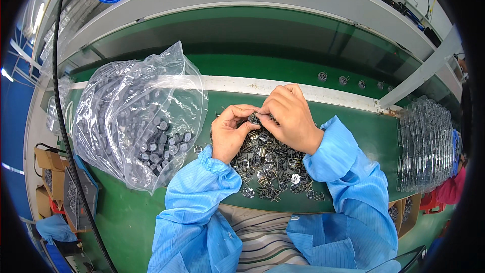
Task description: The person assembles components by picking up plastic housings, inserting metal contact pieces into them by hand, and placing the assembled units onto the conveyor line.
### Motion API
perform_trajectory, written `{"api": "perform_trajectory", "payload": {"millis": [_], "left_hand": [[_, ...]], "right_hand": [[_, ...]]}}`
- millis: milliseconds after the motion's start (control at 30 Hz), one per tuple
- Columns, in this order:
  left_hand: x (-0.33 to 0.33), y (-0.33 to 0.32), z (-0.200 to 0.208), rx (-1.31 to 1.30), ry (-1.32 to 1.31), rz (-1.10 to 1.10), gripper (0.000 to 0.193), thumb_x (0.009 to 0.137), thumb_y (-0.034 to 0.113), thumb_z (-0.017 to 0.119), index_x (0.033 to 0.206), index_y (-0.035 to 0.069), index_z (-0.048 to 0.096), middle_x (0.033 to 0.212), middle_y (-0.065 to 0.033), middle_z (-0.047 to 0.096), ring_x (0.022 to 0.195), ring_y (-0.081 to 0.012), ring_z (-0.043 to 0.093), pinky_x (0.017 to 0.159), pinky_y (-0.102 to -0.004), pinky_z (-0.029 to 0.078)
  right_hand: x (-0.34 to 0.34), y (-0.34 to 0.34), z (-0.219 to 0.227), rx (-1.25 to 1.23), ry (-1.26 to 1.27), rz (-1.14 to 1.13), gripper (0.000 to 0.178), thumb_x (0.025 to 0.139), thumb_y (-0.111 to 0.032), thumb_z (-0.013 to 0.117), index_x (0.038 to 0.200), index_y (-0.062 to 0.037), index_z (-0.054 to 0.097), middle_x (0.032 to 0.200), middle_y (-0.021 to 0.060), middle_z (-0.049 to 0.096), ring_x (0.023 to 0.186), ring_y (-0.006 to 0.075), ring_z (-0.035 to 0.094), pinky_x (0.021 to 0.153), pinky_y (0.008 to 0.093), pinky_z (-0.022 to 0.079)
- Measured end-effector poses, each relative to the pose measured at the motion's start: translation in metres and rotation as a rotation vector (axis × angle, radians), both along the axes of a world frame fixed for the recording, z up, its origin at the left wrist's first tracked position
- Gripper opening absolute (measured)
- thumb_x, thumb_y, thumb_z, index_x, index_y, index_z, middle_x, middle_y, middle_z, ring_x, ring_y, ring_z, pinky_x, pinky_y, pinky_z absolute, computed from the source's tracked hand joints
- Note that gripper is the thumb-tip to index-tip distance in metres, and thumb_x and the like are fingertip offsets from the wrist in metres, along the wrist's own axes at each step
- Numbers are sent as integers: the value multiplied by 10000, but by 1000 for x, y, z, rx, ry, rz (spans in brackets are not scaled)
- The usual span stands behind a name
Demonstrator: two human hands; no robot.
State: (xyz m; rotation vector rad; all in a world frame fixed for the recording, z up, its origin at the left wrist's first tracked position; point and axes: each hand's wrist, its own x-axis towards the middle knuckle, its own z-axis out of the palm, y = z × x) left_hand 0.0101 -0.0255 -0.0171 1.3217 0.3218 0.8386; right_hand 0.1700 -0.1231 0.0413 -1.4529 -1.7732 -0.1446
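Note:
My left hand (pixel 228 132) and my right hand (pixel 292 120) meet above a heap of small parts on the green bench. Between their fingertips is a small dark round part (pixel 254 119), pinched by the left thumb and fingers. The right fingers close on its near side and partly cover it. Below both hands spreads the heap of small black parts with metal pins (pixel 262 164), a few lying loose at its edges. To the left, a large clear plastic bag (pixel 108 121) lies open, with many grey knob-like pieces (pixel 164 146) inside.
Beyond a white strip (pixel 242 85), several small round parts (pixel 343 80) stand in a row on a green surface. Stacked clear plastic trays (pixel 427 144) rise at the right. A black cable (pixel 59 96) hangs down the left side. Cardboard boxes (pixel 50 172) stand at lower left.

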Motion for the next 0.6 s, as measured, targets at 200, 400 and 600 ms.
{"api": "perform_trajectory", "payload": {"millis": [200,400,600], "left_hand": [[0,1,1,31,9,10,276,794,-209,686,992,-27,621,1137,-157,677,1078,-196,654,897,-325,596],[-2,4,3,533,32,282,311,669,-64,820,934,20,681,997,-88,755,1036,-278,640,908,-381,518],[-19,19,25,793,318,447,438,778,31,797,1187,35,640,1320,-145,604,1234,-336,575,1017,-392,469]], "right_hand": [[1,1,0,67,-60,11,174,769,-83,762,831,-67,600,793,55,584,843,257,573,798,399,407],[-1,5,-17,-391,759,163,135,925,-24,669,1035,-20,590,884,70,690,787,124,652,667,264,487],[67,22,-35,-248,478,-151,143,886,11,662,1028,-5,658,905,118,708,826,212,707,738,335,542]]}}
